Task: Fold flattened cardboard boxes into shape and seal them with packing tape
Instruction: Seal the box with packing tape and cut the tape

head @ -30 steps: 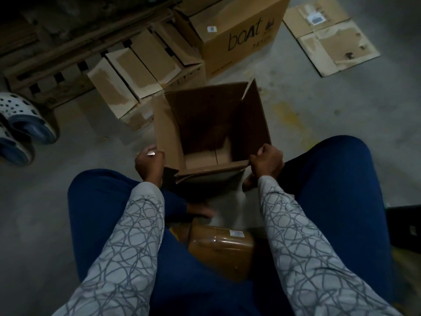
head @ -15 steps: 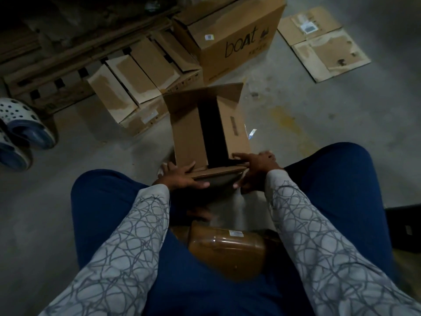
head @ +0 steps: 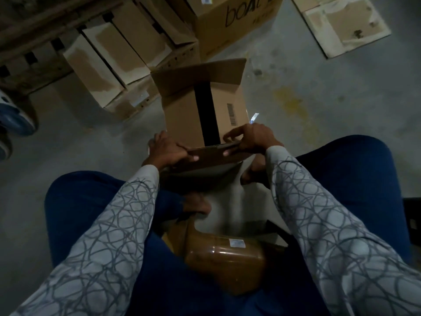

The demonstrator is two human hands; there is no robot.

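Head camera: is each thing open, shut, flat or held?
small box, two side flaps folded in, dark gap between them, no tape
far flap, standing up, open
near flap, pinched by both hands, not yet over the gap
left hand, grips the near flap
right hand, grips the near flap
flattened boxes, flat, leaning in a row
boat box, set up, standing on the floor
brown shiny bundle, lying in the lap, untouched

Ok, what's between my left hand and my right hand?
The near flap of the cardboard box spans that stretch; left hand and right hand each grip one end, seen in the head view.
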